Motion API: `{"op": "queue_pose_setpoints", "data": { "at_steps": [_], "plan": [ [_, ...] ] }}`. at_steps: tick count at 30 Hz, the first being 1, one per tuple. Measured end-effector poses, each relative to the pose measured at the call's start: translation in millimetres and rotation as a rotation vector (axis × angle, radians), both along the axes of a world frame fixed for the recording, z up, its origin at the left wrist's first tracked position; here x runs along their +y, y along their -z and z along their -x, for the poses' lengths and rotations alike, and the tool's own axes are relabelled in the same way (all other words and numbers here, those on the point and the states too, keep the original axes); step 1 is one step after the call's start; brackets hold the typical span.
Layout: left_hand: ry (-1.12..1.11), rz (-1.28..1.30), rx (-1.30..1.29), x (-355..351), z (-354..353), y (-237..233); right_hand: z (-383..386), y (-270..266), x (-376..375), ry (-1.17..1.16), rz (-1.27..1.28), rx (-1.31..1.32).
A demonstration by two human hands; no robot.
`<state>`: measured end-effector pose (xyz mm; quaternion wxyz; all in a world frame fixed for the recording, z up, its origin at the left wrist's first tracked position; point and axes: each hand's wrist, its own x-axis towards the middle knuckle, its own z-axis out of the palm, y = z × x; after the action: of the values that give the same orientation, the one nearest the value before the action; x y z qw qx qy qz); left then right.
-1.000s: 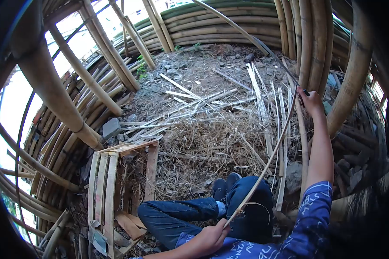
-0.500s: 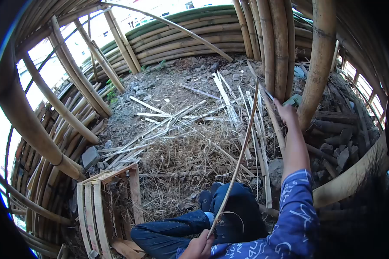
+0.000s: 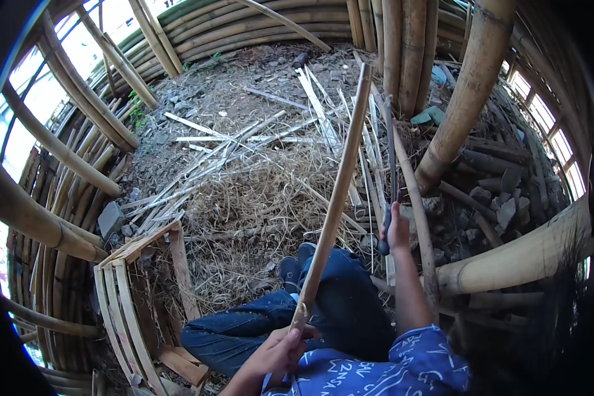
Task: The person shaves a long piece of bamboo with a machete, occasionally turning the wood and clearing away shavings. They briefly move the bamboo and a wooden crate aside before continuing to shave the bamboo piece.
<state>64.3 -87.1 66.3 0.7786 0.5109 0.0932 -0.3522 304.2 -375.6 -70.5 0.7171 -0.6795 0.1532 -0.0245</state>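
A long bamboo strip (image 3: 336, 201) slants up from my lap, its wider end at the top. My left hand (image 3: 280, 351) is closed around its lower end, where a small curl of fibre sticks out. In my right hand (image 3: 397, 231) is a machete (image 3: 392, 148) with a dark handle, held upright to the right of the strip and apart from it. The blade points away from me, towards the bamboo posts. My crossed legs (image 3: 251, 336) in blue trousers lie beneath the strip.
A wooden crate (image 3: 122, 307) stands on my left. Loose split strips (image 3: 224, 152) and dry shavings (image 3: 244, 204) cover the ground ahead. Thick bamboo posts (image 3: 468, 99) rise at right, beside rubble (image 3: 508, 211). A long pole (image 3: 406, 165) lies close to my right hand.
My right hand has come back towards me from beside the posts with the machete. The strip has turned from its thin edge to its broad face. The view has shifted slightly.
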Motion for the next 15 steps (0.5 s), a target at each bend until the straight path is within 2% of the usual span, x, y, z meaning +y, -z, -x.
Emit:
{"op": "queue_pose_setpoints", "data": {
  "at_steps": [2,4,5,7,8,10,12,14,15],
  "plan": [
    [0.039,0.046,-0.012,3,-2,18,25,-5,14,-0.008,-0.017,-0.098],
    [0.027,0.074,-0.183,-2,-2,28,45,-16,24,-0.066,-0.174,-0.265],
    [0.037,0.067,-0.175,-1,-1,31,52,-25,27,-0.100,-0.190,-0.300],
    [-0.094,0.030,-0.062,-1,3,34,61,-44,27,-0.147,-0.132,-0.336],
    [-0.085,0.024,-0.052,-5,5,33,64,-52,26,-0.208,-0.066,-0.378],
    [-0.365,-0.214,-0.240,-17,6,29,67,-61,24,-0.229,-0.038,-0.368],
    [-0.348,-0.266,-0.243,-21,4,19,70,-69,23,-0.343,0.227,-0.455],
    [-0.059,-0.574,-0.501,-24,3,9,80,-96,28,-0.377,0.212,-0.346],
    [-0.002,-0.554,-0.461,-26,4,4,82,-101,29,-0.409,0.342,-0.401]
  ]
}}
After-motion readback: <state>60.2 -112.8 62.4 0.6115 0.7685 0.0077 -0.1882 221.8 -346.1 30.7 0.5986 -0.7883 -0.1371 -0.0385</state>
